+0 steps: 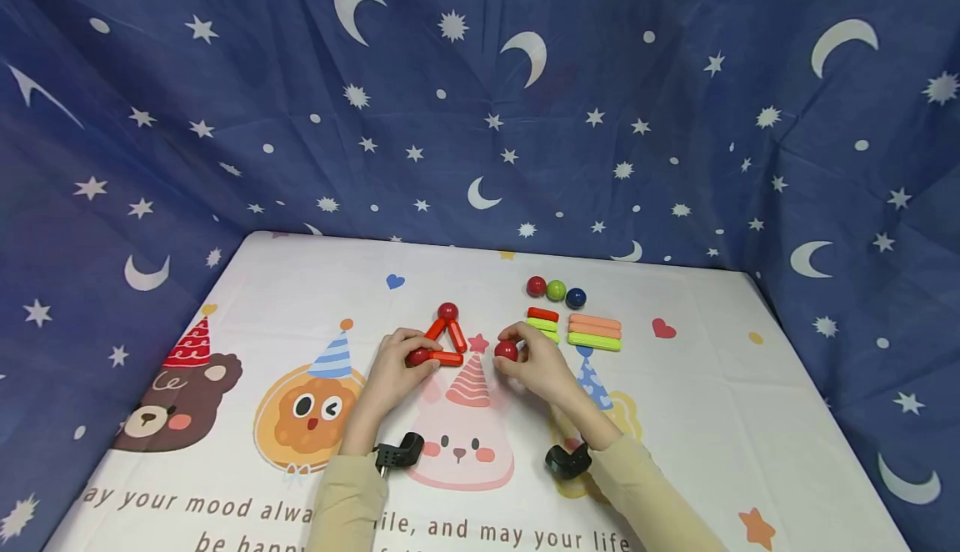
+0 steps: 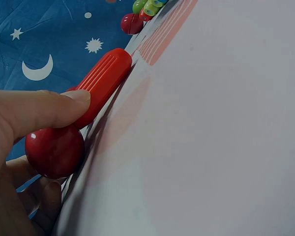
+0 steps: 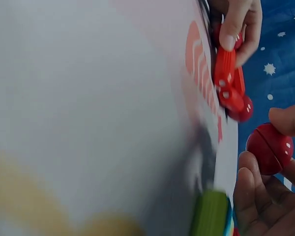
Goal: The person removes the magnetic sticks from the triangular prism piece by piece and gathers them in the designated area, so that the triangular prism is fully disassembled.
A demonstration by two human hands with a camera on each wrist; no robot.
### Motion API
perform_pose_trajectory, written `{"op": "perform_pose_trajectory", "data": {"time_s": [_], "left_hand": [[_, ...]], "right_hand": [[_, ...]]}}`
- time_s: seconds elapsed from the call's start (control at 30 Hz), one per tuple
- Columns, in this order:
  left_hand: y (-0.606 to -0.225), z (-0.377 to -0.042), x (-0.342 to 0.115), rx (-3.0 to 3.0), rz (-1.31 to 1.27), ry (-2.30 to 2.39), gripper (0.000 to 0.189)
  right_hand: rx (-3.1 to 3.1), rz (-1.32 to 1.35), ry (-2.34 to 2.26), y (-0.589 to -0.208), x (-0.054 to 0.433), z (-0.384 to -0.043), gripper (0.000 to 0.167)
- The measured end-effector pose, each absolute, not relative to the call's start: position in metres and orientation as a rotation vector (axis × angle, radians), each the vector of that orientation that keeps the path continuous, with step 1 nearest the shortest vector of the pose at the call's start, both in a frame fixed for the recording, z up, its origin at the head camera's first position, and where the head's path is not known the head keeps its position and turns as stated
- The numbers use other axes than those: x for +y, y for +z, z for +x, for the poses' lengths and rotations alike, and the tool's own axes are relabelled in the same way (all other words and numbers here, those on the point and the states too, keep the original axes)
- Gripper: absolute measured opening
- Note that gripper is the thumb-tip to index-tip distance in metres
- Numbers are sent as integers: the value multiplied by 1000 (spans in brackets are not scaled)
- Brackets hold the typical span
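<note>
My left hand (image 1: 396,368) holds a glossy red ball (image 2: 55,152) at the near left corner of a small triangle. Its thumb presses on the ribbed red rod (image 2: 105,83) that extends from this ball. Two more rods, a left one (image 1: 435,329) and a right one (image 1: 457,335), slope up to another red ball (image 1: 447,311) at the far corner. To the right of the triangle, my right hand (image 1: 542,364) pinches a separate red ball (image 3: 269,148) with a seam round it. A gap lies between that ball and the near rod's free end.
Behind my right hand lie short red and yellow-green rods (image 1: 542,324), beside longer orange and yellow-green ones (image 1: 595,332). Farther back a red ball (image 1: 536,286), a green ball (image 1: 556,290) and a dark blue ball (image 1: 576,298) form a row. A starry blue curtain (image 1: 420,102) surrounds the printed tablecloth (image 1: 712,385).
</note>
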State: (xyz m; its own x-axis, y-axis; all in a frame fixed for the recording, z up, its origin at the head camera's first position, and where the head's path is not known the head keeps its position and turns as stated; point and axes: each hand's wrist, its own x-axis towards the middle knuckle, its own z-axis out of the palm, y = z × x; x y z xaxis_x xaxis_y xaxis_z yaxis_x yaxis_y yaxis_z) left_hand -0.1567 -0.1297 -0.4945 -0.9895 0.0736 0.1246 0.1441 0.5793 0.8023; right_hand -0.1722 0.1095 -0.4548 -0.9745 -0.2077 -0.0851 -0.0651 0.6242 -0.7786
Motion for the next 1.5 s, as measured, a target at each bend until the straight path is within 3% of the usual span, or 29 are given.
{"op": "perform_pose_trajectory", "data": {"time_s": [0.53,0.93,1.5], "left_hand": [[-493,-156,-130,-2742,-187,-1399,20],[-494,-157,-131,-2756,-161,-1400,21],[-495,-157,-130,-2736,-154,-1395,20]], "right_hand": [[2877,-340,-1117,-446,190,-190,38],[2933,-184,-1065,-451,242,-239,39],[2831,10,-1011,-474,251,-273,42]]}}
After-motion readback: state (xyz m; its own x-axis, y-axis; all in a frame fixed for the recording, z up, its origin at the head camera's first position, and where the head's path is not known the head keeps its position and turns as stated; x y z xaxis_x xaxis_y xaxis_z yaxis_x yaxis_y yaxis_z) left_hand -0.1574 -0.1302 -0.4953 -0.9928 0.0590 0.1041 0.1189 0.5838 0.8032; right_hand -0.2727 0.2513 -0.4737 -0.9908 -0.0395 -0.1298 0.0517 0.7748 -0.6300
